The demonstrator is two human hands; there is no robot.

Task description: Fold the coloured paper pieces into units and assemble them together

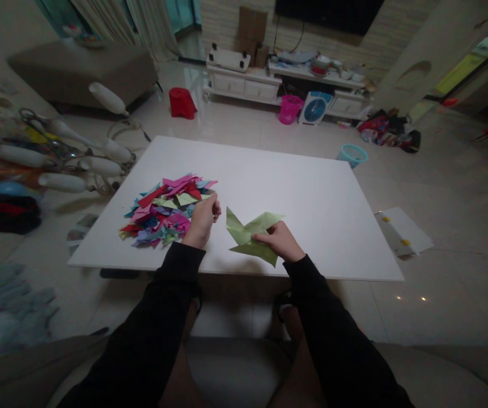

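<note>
My right hand (285, 240) pinches a light green folded paper pinwheel (247, 231) near its centre, thumb on top. The pinwheel is held a little above the front of the white table, its pointed blades spread out. To its left, my left hand (203, 220) is closed with the fingers curled in, apart from the pinwheel. Whatever it may hold is hidden. Right beside that hand lies a heap of folded paper pieces (158, 212) in pink, red, blue, purple and pale green. Part of the heap is behind the left hand.
The white table (295, 181) spans the middle. At its left stands a lamp with several white arms (94, 164). Beyond it are a red stool (182, 103), a pink bin (289, 109), a blue fan (315, 107) and a light blue basket (353, 154).
</note>
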